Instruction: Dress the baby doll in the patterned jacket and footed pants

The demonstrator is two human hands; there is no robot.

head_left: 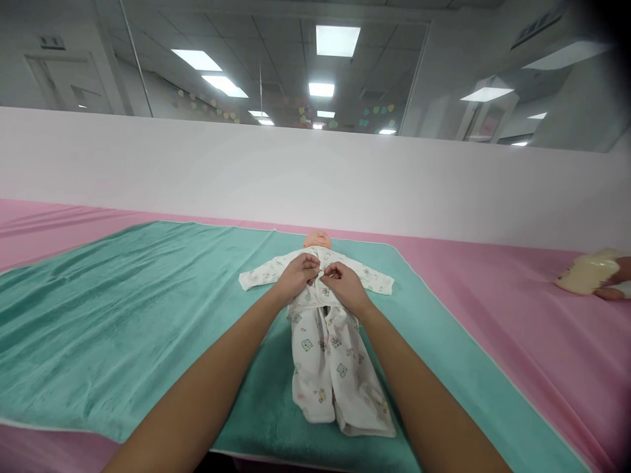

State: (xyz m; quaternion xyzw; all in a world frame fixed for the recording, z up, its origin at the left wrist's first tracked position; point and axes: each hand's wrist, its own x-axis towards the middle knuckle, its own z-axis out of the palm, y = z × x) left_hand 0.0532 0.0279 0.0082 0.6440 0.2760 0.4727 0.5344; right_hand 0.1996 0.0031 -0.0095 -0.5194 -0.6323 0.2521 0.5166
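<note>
A baby doll [318, 240] lies on its back with its head toward the wall, its arms spread to both sides. It wears a white long-sleeved top [367, 272] with small prints and matching white pants [315, 361]. At the chest, my left hand [299, 272] pinches the front edge of the top. Close by on the right, my right hand [344, 281] also pinches the cloth, its fingertips almost meeting the left ones. Whatever small fastener may sit between the fingertips is too small to make out.
Under the doll spreads a green blanket [123, 315] over a pink cover [493, 289]. A white wall [246, 174] with glass above stands behind. At the far right lies a pale yellow object [586, 272] with part of another doll's limb beside it [622, 270].
</note>
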